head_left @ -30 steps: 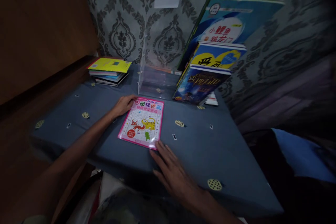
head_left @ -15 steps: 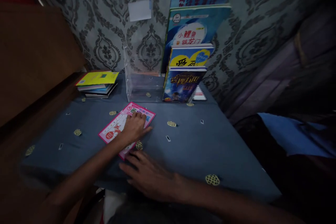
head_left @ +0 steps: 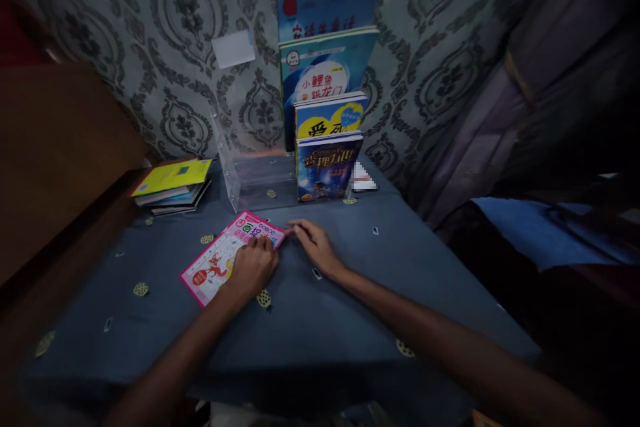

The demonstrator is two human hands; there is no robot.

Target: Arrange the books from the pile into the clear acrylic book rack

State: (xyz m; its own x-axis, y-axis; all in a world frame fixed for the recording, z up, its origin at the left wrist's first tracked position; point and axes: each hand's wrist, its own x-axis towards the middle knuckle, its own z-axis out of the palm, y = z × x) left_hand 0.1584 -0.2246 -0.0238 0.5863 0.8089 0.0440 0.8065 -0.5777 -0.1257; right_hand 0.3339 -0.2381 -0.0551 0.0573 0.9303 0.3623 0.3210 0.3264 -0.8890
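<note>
A pink-bordered book with a fox-like drawing and Chinese lettering lies slanted on the cloth-covered table. My left hand rests over its right edge, fingers bent down and closed on it; the thumb is mostly hidden. At the book's upper right corner is my right hand, its fingers stretched out and their tips at or very near that corner. Behind them stands a clear stepped rack. Its right side carries upright books, with a dark blue book in front and a blue-and-yellow book behind it.
Taller in the rack are a teal book and a blue book. On the left lies a small stack topped by a yellow book. A blurred white triangular item stands beside the rack. Patterned wallpaper backs the table.
My right hand has moved from the table's near edge up to the book's upper right corner. My left hand's fingers have curled at the book's right edge. The camera view has shifted.
</note>
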